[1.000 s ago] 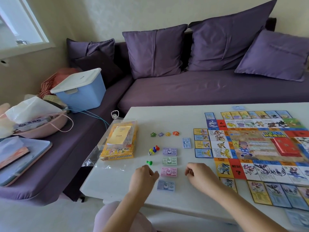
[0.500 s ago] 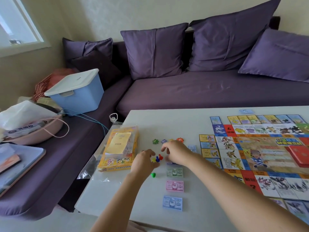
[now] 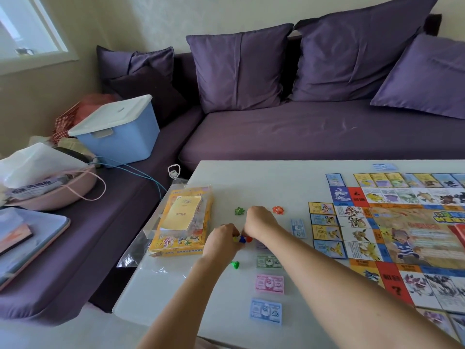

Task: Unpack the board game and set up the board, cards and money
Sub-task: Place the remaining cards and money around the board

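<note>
Left hand and right hand now farther forward, pawns between their curled grips, hold unclear.

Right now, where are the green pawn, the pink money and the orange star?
green pawn (image 3: 235, 264): head view, on its body.
pink money (image 3: 269, 284): head view, middle of the note.
orange star (image 3: 278, 210): head view, its centre.
</note>
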Tool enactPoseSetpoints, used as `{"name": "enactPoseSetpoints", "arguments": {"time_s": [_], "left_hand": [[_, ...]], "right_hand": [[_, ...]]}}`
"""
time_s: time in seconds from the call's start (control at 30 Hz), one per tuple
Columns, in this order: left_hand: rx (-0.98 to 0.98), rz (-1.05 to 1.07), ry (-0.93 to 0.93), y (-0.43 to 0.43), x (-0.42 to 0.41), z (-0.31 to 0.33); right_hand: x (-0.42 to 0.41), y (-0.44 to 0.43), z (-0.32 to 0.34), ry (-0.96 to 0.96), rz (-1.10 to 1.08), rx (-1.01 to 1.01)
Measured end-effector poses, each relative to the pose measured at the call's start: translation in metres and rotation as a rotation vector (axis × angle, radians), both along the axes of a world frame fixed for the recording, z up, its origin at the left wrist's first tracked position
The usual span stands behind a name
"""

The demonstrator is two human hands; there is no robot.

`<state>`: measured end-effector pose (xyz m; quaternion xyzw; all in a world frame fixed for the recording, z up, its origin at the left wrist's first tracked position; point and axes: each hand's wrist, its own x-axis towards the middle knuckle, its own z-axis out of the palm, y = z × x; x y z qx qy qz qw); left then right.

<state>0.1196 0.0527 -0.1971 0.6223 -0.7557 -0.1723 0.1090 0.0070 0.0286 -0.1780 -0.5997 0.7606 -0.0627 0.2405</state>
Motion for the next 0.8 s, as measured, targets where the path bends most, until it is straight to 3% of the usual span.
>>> {"name": "enactPoseSetpoints", "arguments": {"time_s": [0.23,0.43,0.53,0.67,0.73,0.8], "left_hand": [[-0.043,0.020,0.108,-0.002,0.014,-0.002],[-0.112,0.112,0.324,0.005,0.019,0.017],[-0.010,0.200,0.677,0.015,0.008,0.035],[0.453,0.281,1.463,0.042,-0.030,0.061],[0.608,0.267,1.595,0.055,-0.051,0.066],[0.680,0.217,1.574,0.070,-0.073,0.067]], "right_hand": [[0.006,-0.009,-0.007,-0.017,-0.064,-0.003],[-0.024,-0.002,0.022,-0.323,-0.103,-0.165],[-0.055,0.018,0.047,-0.615,-0.126,-0.265],[-0.095,0.057,0.075,-1.194,-0.213,-0.232],[-0.117,0.079,0.083,-1.322,-0.243,-0.208],[-0.137,0.101,0.084,-1.355,-0.260,-0.191]]}}
